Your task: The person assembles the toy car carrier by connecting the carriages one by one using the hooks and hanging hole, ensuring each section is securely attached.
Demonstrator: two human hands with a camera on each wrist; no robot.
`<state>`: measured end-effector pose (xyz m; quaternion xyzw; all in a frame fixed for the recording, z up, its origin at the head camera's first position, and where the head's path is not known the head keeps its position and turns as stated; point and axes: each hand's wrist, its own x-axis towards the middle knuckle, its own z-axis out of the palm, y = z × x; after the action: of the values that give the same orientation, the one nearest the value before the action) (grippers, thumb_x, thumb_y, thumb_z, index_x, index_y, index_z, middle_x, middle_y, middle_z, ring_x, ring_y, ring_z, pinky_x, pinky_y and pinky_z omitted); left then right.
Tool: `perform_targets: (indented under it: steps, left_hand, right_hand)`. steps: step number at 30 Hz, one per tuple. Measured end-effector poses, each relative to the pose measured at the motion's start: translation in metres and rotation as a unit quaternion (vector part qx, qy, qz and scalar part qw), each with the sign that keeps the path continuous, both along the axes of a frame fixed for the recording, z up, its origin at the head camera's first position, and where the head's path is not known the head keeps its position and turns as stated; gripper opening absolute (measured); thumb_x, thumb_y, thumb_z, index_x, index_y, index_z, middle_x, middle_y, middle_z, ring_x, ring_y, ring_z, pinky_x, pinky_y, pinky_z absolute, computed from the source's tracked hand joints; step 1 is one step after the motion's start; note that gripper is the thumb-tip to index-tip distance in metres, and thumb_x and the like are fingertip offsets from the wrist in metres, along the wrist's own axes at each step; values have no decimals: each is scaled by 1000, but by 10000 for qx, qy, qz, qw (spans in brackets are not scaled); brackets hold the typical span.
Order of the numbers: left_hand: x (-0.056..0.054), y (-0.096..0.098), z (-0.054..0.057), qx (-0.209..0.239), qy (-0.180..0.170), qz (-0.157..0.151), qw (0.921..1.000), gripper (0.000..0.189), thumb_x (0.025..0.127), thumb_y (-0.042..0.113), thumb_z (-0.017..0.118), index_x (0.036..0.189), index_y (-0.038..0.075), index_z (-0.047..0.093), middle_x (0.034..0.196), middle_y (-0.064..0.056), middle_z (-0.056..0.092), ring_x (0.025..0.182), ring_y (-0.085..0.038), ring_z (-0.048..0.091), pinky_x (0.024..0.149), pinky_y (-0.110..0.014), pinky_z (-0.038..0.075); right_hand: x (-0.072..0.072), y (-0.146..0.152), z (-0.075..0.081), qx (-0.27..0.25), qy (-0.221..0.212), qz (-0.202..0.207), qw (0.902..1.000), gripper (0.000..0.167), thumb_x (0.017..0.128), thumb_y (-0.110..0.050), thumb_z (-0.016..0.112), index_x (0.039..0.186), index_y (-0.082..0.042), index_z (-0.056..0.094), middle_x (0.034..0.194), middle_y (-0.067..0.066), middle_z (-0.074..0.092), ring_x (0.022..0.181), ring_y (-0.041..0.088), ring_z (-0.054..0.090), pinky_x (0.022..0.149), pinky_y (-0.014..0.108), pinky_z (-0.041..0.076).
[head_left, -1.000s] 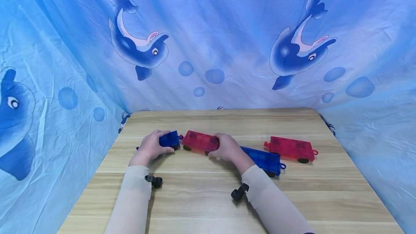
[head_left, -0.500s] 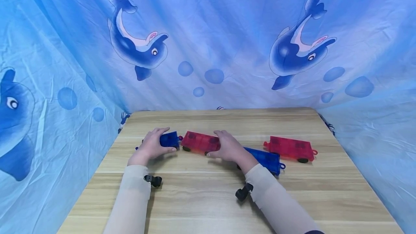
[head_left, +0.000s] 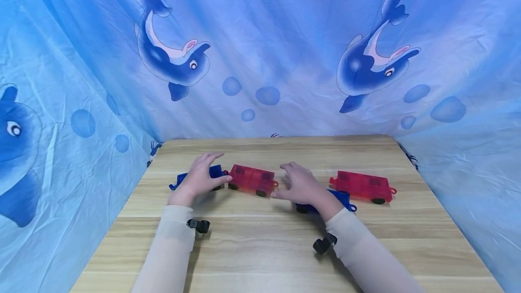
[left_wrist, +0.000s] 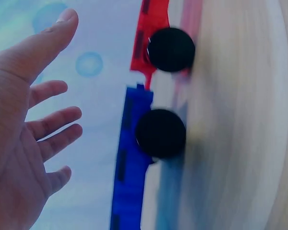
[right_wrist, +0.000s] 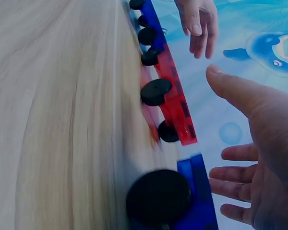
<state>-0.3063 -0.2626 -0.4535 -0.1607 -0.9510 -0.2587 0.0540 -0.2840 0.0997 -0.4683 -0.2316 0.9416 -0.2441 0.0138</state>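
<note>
My left hand (head_left: 199, 179) hovers above a blue toy train car (left_wrist: 127, 172), fingers spread and apart from it in the left wrist view. That car's right end meets a see-through red train car (head_left: 251, 178) at a small coupling. The red car stands on black wheels, with a ring on its right end. Just right of that ring is my right hand (head_left: 302, 185), its thumb and fingers apart with nothing between them. Beneath the right hand and wrist, partly hidden, stands a second blue train car (right_wrist: 197, 196), with a gap between it and the red one.
Another red train car (head_left: 363, 186) stands on the right of the wooden table (head_left: 252, 243), close behind the second blue car. A blue dolphin-print cloth (head_left: 260, 53) hangs behind the table and along both sides.
My right hand has let go of the red car's right end and moved right. The left hand has come off the blue car, rising slightly rightward. The cars stay nearly where they were.
</note>
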Motion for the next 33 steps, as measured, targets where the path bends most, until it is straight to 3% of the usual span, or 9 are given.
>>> perform_targets:
  steps: [8, 13, 19, 26, 33]
  left_hand:
    - [2, 28, 11, -68, 48, -406, 9991, 96, 84, 61, 83, 161, 22, 42, 163, -9, 39, 151, -44, 29, 116, -69, 30]
    - [-1, 50, 12, -83, 81, -682, 9976, 95, 83, 57, 85, 160, 20, 44, 161, -7, 42, 150, -39, 33, 119, -66, 27]
    - [-5, 71, 3, -176, 234, -875, 9957, 86, 87, 56, 82, 157, 20, 49, 157, -8, 47, 149, -33, 38, 125, -62, 12]
    - [-5, 85, -11, -212, 58, -966, 9951, 86, 84, 55, 85, 156, 25, 51, 156, -4, 49, 148, -31, 39, 126, -60, 13]
    - [-4, 99, -23, -313, -18, -1070, 9938, 93, 78, 55, 91, 156, 24, 52, 155, -4, 48, 149, -36, 38, 122, -67, 19]
  right_hand:
    - [8, 28, -3, 516, -264, -73, 9983, 110, 78, -74, 78, 159, -8, 44, 155, 15, 49, 143, 37, 46, 114, 59, 39]
    - [11, 43, 5, 605, -565, 38, 9966, 111, 75, -69, 84, 158, -7, 45, 153, 16, 50, 140, 38, 49, 112, 59, 42]
    - [12, 57, 11, 892, -909, 65, 9918, 111, 72, -62, 90, 156, -5, 46, 149, 15, 54, 138, 39, 49, 110, 63, 42]
    - [15, 61, 14, 1284, -1084, -21, 9858, 108, 65, -54, 97, 150, -6, 51, 136, 11, 60, 118, 30, 59, 98, 53, 54]
    - [16, 63, 17, 1387, -1289, -101, 9819, 91, 64, -48, 100, 135, -9, 58, 119, 4, 64, 105, 25, 61, 91, 50, 56]
